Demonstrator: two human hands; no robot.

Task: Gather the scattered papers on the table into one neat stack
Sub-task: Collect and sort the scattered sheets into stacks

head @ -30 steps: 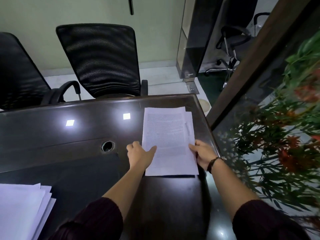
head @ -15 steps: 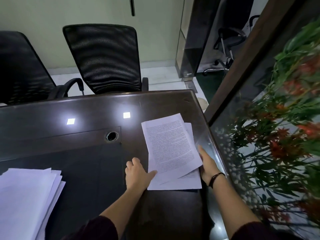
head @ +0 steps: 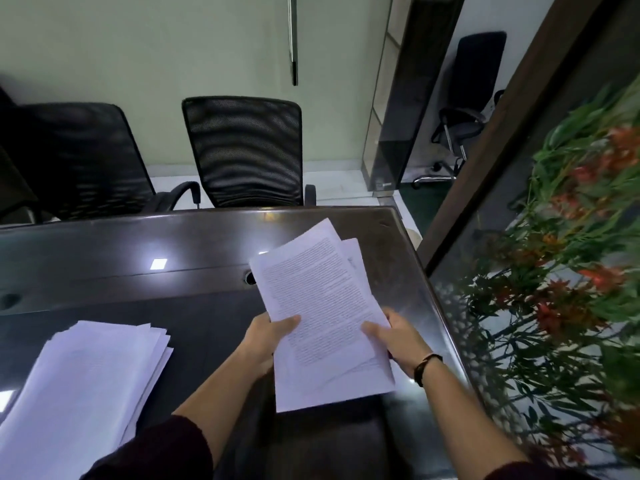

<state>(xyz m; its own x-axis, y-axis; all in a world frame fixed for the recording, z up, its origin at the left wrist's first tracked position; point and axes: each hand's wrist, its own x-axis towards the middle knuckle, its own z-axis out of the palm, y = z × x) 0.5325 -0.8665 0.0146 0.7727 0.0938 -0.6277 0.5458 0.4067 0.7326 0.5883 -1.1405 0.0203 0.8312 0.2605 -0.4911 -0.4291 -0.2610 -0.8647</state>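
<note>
Head view: left hand [head: 268,336] and right hand [head: 401,336] each pinch the printed sheets [head: 318,306] above the desk [head: 104,244]; a paper stack [head: 86,375] lies well left of them.

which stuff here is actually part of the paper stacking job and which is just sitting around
Part of the job:
- printed sheets, held by the left hand and right hand
- paper pile lying on the table

Just there:
- two mesh office chairs behind the table
- a third chair farther back
- flowering plants on the right
</note>
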